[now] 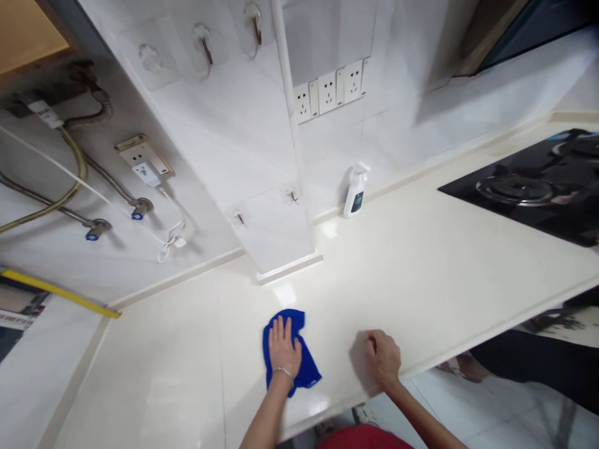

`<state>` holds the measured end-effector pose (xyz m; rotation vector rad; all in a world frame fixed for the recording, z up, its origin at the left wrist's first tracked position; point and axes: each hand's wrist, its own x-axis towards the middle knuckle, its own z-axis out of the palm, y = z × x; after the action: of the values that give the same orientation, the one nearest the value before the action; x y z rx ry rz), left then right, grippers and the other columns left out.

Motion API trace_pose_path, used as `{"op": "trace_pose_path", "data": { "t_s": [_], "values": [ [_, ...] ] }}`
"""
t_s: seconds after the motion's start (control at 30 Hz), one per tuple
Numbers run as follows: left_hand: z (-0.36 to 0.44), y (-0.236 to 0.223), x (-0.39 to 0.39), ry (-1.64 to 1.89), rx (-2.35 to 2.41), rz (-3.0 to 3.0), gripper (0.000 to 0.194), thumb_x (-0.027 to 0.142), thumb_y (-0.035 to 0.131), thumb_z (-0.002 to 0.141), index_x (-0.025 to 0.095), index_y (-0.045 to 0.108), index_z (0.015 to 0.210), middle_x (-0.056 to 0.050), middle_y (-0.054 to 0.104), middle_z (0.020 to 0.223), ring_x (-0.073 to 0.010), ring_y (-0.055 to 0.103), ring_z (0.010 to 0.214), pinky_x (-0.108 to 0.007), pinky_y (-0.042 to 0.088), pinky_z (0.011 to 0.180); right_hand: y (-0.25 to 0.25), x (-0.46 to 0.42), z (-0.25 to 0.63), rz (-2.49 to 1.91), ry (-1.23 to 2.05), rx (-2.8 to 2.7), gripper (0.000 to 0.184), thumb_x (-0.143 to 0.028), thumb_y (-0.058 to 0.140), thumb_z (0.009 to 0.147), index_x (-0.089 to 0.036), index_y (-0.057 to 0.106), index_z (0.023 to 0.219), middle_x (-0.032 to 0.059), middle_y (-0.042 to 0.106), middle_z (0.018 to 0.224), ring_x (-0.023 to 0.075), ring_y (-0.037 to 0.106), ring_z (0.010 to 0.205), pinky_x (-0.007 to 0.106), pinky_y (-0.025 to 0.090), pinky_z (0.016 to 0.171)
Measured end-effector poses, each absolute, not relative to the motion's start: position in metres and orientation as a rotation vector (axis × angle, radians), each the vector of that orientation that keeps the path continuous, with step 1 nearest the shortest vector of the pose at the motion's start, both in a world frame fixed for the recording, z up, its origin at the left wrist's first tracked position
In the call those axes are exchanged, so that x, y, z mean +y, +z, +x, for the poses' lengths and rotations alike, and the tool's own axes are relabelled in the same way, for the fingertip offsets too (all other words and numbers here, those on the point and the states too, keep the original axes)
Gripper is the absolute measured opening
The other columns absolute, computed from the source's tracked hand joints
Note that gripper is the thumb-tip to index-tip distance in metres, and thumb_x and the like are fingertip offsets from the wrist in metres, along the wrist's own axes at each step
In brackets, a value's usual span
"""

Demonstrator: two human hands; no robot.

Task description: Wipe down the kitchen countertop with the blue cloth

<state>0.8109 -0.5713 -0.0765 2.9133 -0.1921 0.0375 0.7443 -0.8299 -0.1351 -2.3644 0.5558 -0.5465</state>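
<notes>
A blue cloth [306, 365] lies partly folded on the cream countertop [402, 268]. My left hand [284, 350] rests flat on the cloth with its fingers stretched out, pressing it to the surface; a bracelet circles that wrist. Part of the cloth is hidden under the palm. To the right, near the counter's front edge, my right hand [384, 358] is closed in a fist, apart from the cloth. Nothing shows between its fingers. Against the back wall stands a white spray bottle [356, 192] with a dark label, upright and away from both hands.
A black gas hob [519, 187] is set into the counter at right. A tiled pillar [276, 206] with hooks juts out behind the cloth. Pipes, valves [96, 231] and a plugged-in cable [180, 240] are on the left wall. Another person's dark-clothed leg [538, 362] shows at lower right.
</notes>
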Motion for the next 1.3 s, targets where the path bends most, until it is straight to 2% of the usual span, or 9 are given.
{"op": "trace_pose_path", "data": {
  "t_s": [0.1,0.2,0.3,0.37,0.5,0.63,0.8,0.97,1.3],
  "values": [
    [0.798,-0.079,-0.624,-0.098,-0.467,2.751,0.068,0.020,0.047,0.084,0.024,0.035,0.151,-0.010,0.026,0.163,-0.0279,0.020,0.151,-0.057,0.024,0.124,-0.132,-0.833,0.744,-2.313,-0.530,0.500,0.021,-0.030,0.037,0.083,-0.021,0.056,0.082,0.0062,0.061,0.077,0.0241,0.054,0.075,0.037,0.041,0.070],
    [0.791,-0.080,-0.668,-0.226,-0.696,2.557,0.073,0.030,0.055,0.082,0.024,0.032,0.152,-0.010,0.021,0.165,-0.0311,0.015,0.152,-0.060,0.019,0.124,-0.116,-0.833,0.743,-2.244,-0.624,0.330,0.026,-0.026,0.041,0.083,-0.018,0.057,0.102,0.0108,0.063,0.099,0.0255,0.058,0.091,0.040,0.048,0.080],
    [0.793,-0.077,-0.691,-0.313,-0.897,2.350,0.082,0.036,0.062,0.078,0.020,0.030,0.152,-0.013,0.029,0.162,-0.0321,0.020,0.151,-0.061,0.019,0.124,-0.093,-0.826,0.743,-2.263,-0.701,0.175,0.036,-0.020,0.042,0.083,-0.018,0.055,0.117,0.0139,0.058,0.120,0.0278,0.054,0.114,0.046,0.047,0.097],
    [0.795,-0.075,-0.689,-0.315,-0.902,2.285,0.077,0.034,0.056,0.083,0.015,0.028,0.152,-0.015,0.037,0.158,-0.0286,0.028,0.149,-0.057,0.026,0.124,-0.082,-0.820,0.745,-2.336,-0.662,0.039,0.043,-0.018,0.041,0.085,-0.019,0.053,0.126,0.0135,0.056,0.130,0.0286,0.049,0.125,0.050,0.042,0.105],
    [0.781,-0.072,-0.641,-0.200,-0.730,2.357,0.065,0.029,0.042,0.092,0.016,0.026,0.153,-0.014,0.036,0.159,-0.0237,0.028,0.149,-0.054,0.030,0.123,-0.084,-0.805,0.742,-2.584,-0.483,-0.257,0.052,-0.030,0.045,0.092,-0.021,0.046,0.143,0.0105,0.042,0.151,0.0354,0.025,0.145,0.060,0.027,0.115],
    [0.724,-0.078,-0.558,0.130,-0.441,2.642,0.057,0.023,0.037,0.095,0.024,0.032,0.151,-0.010,0.038,0.159,-0.0228,0.023,0.151,-0.055,0.031,0.122,-0.101,-0.794,0.741,-2.713,-0.394,-0.415,0.060,-0.045,0.051,0.091,-0.020,0.046,0.145,0.0126,0.034,0.157,0.0428,0.013,0.147,0.068,0.019,0.114],
    [0.622,-0.082,-0.465,0.248,0.346,2.932,0.054,0.027,0.034,0.095,0.021,0.039,0.148,-0.010,0.033,0.160,-0.0238,0.015,0.152,-0.053,0.025,0.124,-0.099,-0.765,0.770,-2.774,-0.289,-0.526,0.060,-0.043,0.051,0.089,-0.020,0.048,0.145,0.0136,0.034,0.157,0.0448,0.013,0.146,0.069,0.018,0.112],
    [0.557,-0.078,-0.427,0.077,1.056,2.904,0.055,0.039,0.037,0.095,0.024,0.041,0.148,-0.009,0.029,0.162,-0.0317,0.015,0.151,-0.059,0.020,0.123,-0.089,-0.705,0.808,-2.720,-0.247,-0.770,0.060,-0.039,0.050,0.089,-0.018,0.048,0.144,0.0155,0.035,0.156,0.0442,0.014,0.146,0.068,0.013,0.114],
    [0.550,-0.079,-0.436,0.038,1.099,2.835,0.059,0.044,0.039,0.093,0.027,0.036,0.150,-0.010,0.022,0.164,-0.0336,0.011,0.152,-0.060,0.019,0.122,-0.100,-0.632,0.794,-2.653,-0.187,-0.924,0.062,-0.034,0.051,0.086,-0.016,0.046,0.145,0.0158,0.030,0.158,0.0441,0.011,0.146,0.067,0.010,0.114]
  ]
}}
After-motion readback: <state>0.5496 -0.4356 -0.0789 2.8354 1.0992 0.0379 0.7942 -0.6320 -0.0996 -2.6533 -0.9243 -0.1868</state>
